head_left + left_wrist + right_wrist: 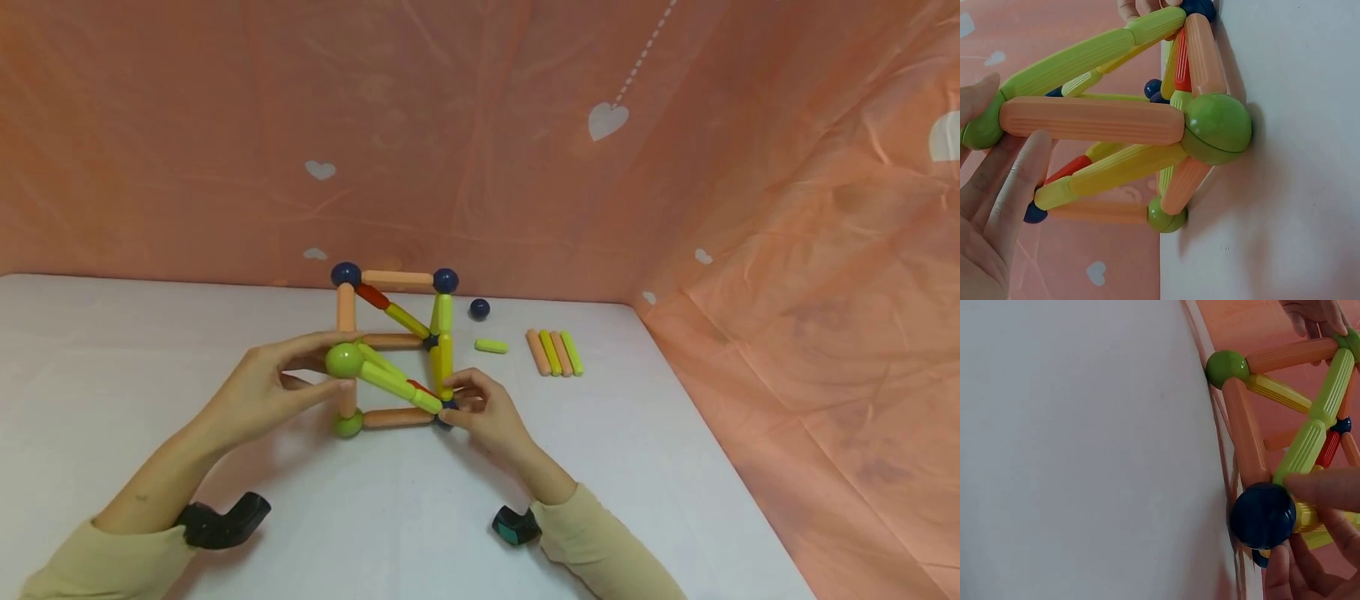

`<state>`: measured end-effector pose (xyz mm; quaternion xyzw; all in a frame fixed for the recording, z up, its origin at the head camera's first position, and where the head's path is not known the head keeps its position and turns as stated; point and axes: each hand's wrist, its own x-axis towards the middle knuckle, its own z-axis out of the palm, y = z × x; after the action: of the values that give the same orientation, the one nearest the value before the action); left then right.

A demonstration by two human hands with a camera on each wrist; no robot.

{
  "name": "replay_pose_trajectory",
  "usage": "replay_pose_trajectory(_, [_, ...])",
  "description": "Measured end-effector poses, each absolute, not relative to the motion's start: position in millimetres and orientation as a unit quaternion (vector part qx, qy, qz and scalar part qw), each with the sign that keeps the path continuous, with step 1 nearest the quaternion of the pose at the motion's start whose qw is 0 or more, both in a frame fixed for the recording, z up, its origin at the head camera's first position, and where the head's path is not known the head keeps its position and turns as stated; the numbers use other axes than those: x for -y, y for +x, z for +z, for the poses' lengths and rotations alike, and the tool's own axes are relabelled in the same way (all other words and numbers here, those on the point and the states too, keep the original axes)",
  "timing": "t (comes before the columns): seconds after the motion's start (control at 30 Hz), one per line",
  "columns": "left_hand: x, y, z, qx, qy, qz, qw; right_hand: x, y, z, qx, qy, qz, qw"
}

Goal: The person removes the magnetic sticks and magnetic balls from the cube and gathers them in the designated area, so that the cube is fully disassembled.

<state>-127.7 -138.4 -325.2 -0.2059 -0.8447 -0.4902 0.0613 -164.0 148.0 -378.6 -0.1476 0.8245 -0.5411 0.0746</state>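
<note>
A box-shaped frame of magnetic sticks and balls (397,278) stands on the white table. My left hand (273,383) pinches a green ball (345,360) at its upper near left corner, thumb and fingers on either side. Diagonally from that ball runs a pair of light green magnetic sticks (388,379), down to a dark blue ball (1263,515) at the lower near right corner. There my right hand (487,408) grips the corner, fingers around the ball and the stick ends. Upright peach sticks (1091,117) join the left hand's ball to a lower green ball (1217,129).
Behind the right hand, a loose dark blue ball (479,309) and a short light green stick (491,346) lie on the table (405,517). Farther right, several peach, yellow and green sticks (555,353) lie side by side. A pink cloth (450,150) hangs behind.
</note>
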Motion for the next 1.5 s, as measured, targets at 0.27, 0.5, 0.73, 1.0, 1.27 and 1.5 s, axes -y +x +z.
replay_pose_trajectory(0.27, [137.3,-118.5,-323.9,0.843,-0.213,-0.492,0.051,-148.3,-173.4,-382.9,-0.825,-0.144,-0.543,0.068])
replay_pose_trajectory(0.5, [126.6,-106.8,-321.5,0.84,-0.233,-0.488,0.045,-151.9,-187.2,-385.7,-0.829,-0.125,-0.541,0.072])
replay_pose_trajectory(0.73, [108.9,-96.0,-321.6,0.83,-0.234,-0.505,0.027,-151.6,-201.0,-384.5,-0.832,-0.109,-0.538,0.085])
replay_pose_trajectory(1.0, [83.7,-87.3,-324.8,0.829,-0.227,-0.51,0.023,-146.2,-214.4,-383.6,-0.818,-0.111,-0.555,0.1])
replay_pose_trajectory(1.27, [64.9,-82.1,-327.5,0.851,-0.239,-0.466,0.036,-139.8,-227.6,-382.0,-0.825,-0.092,-0.546,0.107])
replay_pose_trajectory(1.5, [56.0,-82.1,-326.9,0.86,-0.226,-0.456,0.01,-136.1,-235.7,-381.6,-0.822,-0.102,-0.549,0.111])
